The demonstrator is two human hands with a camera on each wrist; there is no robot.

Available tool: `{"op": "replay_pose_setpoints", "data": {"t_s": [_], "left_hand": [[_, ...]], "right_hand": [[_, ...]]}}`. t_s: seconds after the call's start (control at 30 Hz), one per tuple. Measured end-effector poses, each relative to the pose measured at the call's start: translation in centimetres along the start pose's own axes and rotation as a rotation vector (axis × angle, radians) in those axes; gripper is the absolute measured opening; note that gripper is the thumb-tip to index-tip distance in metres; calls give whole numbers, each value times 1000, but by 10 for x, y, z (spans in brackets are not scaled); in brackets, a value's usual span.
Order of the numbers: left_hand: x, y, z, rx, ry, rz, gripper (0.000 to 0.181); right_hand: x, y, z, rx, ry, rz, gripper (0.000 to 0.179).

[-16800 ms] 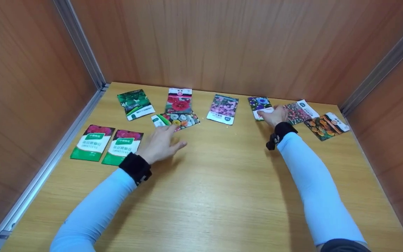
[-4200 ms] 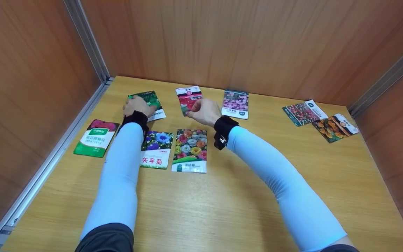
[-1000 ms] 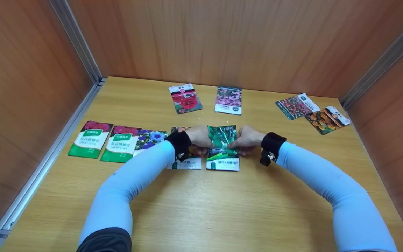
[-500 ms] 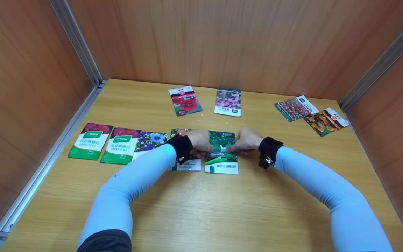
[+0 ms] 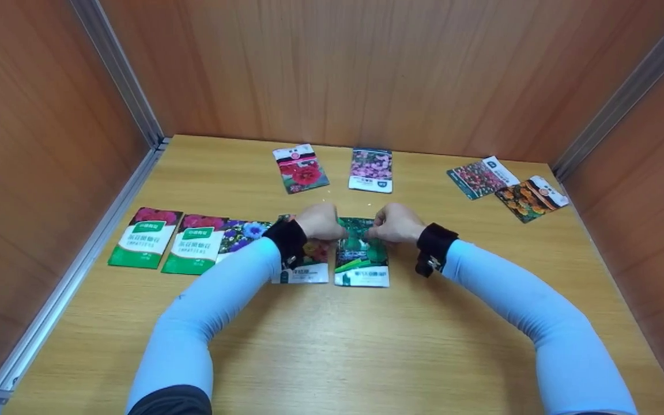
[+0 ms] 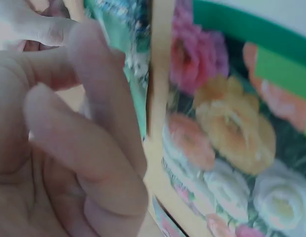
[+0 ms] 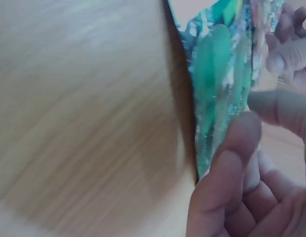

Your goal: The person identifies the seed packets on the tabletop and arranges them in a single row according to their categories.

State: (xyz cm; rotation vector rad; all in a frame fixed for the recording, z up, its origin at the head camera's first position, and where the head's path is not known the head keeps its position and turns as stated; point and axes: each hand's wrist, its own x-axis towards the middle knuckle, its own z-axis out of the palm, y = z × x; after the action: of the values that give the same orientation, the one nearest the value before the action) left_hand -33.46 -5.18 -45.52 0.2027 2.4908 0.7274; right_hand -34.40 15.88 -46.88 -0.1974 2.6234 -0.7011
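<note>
while both hands pinch its top edge, green seed packet (image 5: pixel 362 259) lies flat.
left hand (image 5: pixel 321 222) grasps at 10 o'clock, right hand (image 5: pixel 394 223) at 2; mixed-flower packet (image 5: pixel 308 266) just beside at 9.

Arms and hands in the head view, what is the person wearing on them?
Both arms wear snug light-blue sleeves ending in black wristbands. The left hand and right hand are bare, without gloves. The right wristband carries a small metal buckle. Dark cloth shows above the left sleeve.

On the wooden table (image 5: pixel 332 346), a red-flower seed packet (image 5: pixel 300 168) and a pink-flower seed packet (image 5: pixel 371 169) lie near the back wall (image 5: pixel 332 69), two more packets (image 5: pixel 508 185) toward its right corner.
</note>
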Motion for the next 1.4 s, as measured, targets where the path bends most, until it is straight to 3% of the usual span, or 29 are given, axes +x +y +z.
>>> {"op": "replay_pose_setpoints", "data": {"t_s": [0.17, 0.3, 0.43, 0.6, 0.73, 0.87, 1.0, 1.1, 1.23, 1.3, 1.4], "left_hand": [[1, -6, -15, -79, 119, 48, 32], [6, -15, -23, -113, 260, 109, 26], [16, -27, -31, -87, 372, 140, 29], [34, -37, -43, 11, 451, 62, 46], [48, -47, -54, 101, 447, -27, 49], [52, -50, -56, 171, 333, -64, 61], [45, -51, -55, 154, 250, -60, 76], [38, -53, -57, 109, 252, -46, 78], [32, -57, -61, 27, 265, -60, 64], [32, -58, -63, 14, 299, -65, 64], [32, -61, -68, 49, 402, -72, 70]], "right_hand": [[4, -5, -8, 31, 85, -28, 31], [5, -10, -11, 76, 87, -19, 33], [5, -14, -9, 112, 90, -27, 35], [6, -17, -6, 135, 90, -32, 34], [6, -19, -5, 145, 74, -44, 31], [7, -18, -5, 149, 84, -40, 31], [8, -17, -3, 164, 84, -14, 36], [10, -18, -2, 168, 79, -21, 43], [13, -20, 0, 174, 90, -54, 48], [15, -20, 0, 195, 111, -77, 48], [22, -24, 0, 242, 162, -138, 43]]}}
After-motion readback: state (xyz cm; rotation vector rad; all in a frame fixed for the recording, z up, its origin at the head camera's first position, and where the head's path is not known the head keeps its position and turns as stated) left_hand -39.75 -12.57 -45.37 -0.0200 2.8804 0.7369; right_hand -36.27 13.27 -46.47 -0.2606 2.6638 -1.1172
